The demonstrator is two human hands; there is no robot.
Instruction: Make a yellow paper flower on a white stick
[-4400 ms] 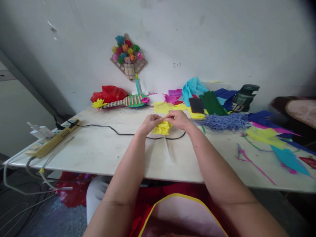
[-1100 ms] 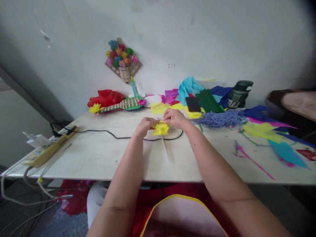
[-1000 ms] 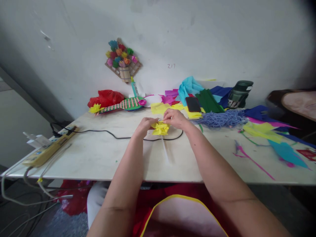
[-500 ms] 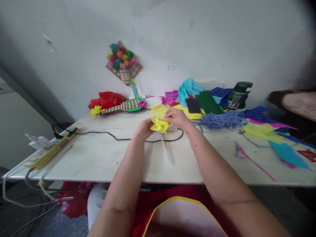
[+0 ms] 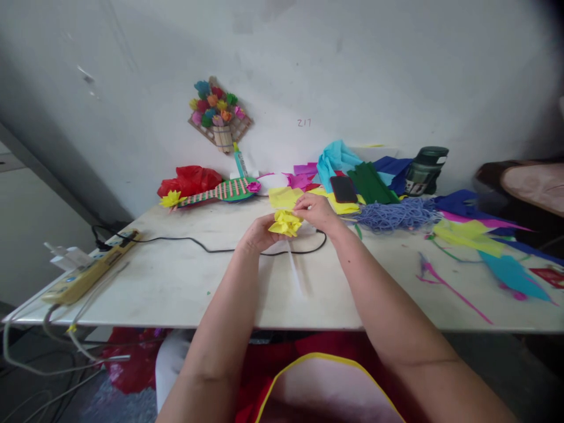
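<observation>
A yellow paper flower (image 5: 286, 223) on a pale, whitish stem (image 5: 295, 267) is held above the table between my hands. My left hand (image 5: 259, 234) is closed around the flower's left side and base, its fingertips partly hidden behind the petals. At the flower's upper right, my right hand (image 5: 316, 210) pinches with thumb and forefinger at a petal's edge. The stem slants down toward me. Behind my hands lies a sheet of yellow crepe paper (image 5: 282, 198).
A black cable (image 5: 194, 239) runs from the power strip (image 5: 94, 267) at left. A paper-flowered green instrument-shaped craft (image 5: 229, 191) lies at the back. Further right are a phone (image 5: 343, 189), blue-grey yarn (image 5: 394, 214), a dark bottle (image 5: 425, 170) and coloured paper scraps (image 5: 467, 236).
The yellow flower has turned slightly in my hands and its petals face a little differently. Both hands stay in nearly the same place.
</observation>
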